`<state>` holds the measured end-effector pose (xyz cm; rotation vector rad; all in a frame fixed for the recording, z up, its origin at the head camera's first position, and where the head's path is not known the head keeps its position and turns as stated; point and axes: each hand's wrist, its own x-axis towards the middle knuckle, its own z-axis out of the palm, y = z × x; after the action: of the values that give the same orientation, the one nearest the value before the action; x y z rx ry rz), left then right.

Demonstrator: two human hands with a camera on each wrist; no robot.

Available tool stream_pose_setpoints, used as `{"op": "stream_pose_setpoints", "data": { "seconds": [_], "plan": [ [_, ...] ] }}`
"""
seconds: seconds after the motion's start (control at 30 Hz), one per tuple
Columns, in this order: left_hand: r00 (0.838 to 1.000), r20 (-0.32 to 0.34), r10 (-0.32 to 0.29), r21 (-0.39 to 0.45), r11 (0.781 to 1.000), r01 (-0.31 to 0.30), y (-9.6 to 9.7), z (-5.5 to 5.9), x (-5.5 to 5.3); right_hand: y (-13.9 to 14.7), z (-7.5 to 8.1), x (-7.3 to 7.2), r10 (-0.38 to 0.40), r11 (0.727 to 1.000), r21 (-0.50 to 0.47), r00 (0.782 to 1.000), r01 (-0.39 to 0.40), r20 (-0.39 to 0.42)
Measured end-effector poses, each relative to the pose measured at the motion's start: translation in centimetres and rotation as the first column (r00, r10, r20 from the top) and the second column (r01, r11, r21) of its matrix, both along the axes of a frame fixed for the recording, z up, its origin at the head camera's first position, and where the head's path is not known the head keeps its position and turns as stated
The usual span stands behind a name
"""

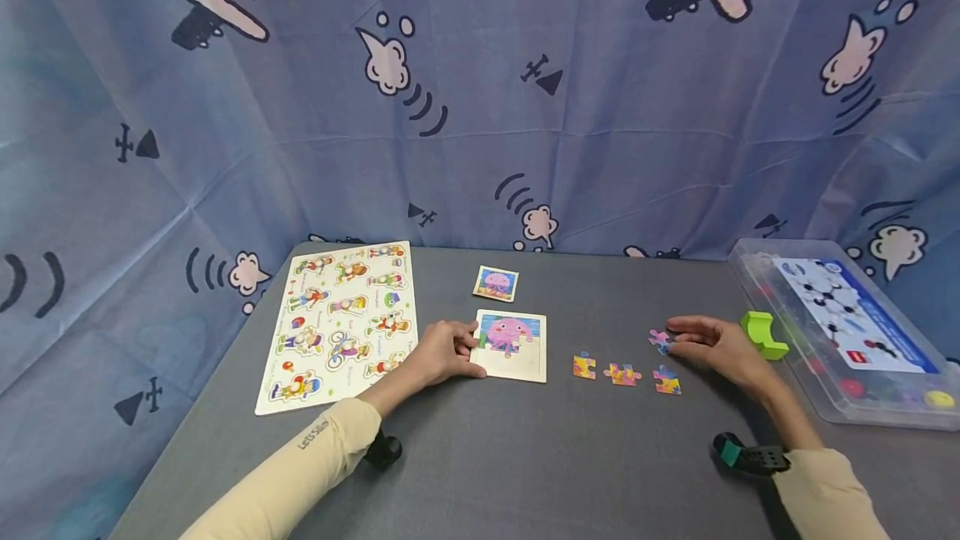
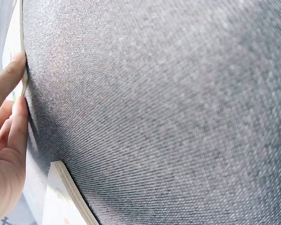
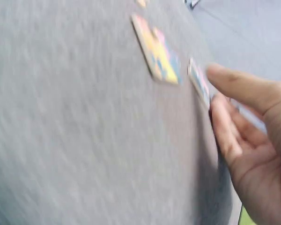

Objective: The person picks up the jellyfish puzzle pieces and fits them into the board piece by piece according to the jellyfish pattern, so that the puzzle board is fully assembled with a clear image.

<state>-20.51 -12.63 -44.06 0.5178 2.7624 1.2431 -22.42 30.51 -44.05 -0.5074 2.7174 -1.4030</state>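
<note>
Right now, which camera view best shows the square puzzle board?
The head view: the puzzle board shows nearly whole, face up, the left hand covering only part of its left edge. The left wrist view catches a narrow strip by the fingers; the right wrist view shows none.

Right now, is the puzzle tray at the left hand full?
The puzzle tray is only partly filled: pink pieces sit in its upper part; its lower right is bare.
</note>
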Motion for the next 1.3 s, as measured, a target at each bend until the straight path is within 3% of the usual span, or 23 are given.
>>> {"op": "stream_pose_setpoints", "data": {
  "seconds": [0.13, 0.23, 0.47, 0.8, 1.1, 1.3],
  "plan": [
    [1.0, 0.002, 0.005, -0.01, 1.0, -0.005, -0.1, -0.1, 0.0, -1.1, 0.3, -0.1, -0.103, 0.988, 0.111, 0.995, 0.103, -0.013],
    [1.0, 0.003, 0.007, -0.018, 1.0, -0.007, 0.0, 0.0, 0.0, -1.6, 0.4, -0.1, -0.125, 0.977, 0.166, 0.991, 0.132, -0.049],
    [1.0, 0.002, 0.018, -0.008, 1.0, -0.018, 0.1, 0.2, -0.1, -1.0, 0.5, 0.0, -0.048, 0.997, 0.05, 0.997, 0.051, -0.061],
    [1.0, 0.002, 0.019, -0.004, 1.0, -0.019, 0.1, 0.2, 0.1, 0.0, 0.2, 0.2, -0.025, 0.996, 0.08, 0.998, 0.03, -0.062],
    [1.0, 0.002, 0.007, 0.025, 1.0, -0.007, 0.1, 0.1, 0.1, 0.8, 0.0, 0.0, 0.0, 1.0, 0.002, 1.0, 0.0, 0.006],
    [1.0, 0.005, 0.018, 0.01, 1.0, -0.018, 0.1, 0.1, 0.1, 0.7, -0.2, 0.1, 0.014, 0.985, -0.172, 0.992, 0.008, 0.128]
  ]
}}
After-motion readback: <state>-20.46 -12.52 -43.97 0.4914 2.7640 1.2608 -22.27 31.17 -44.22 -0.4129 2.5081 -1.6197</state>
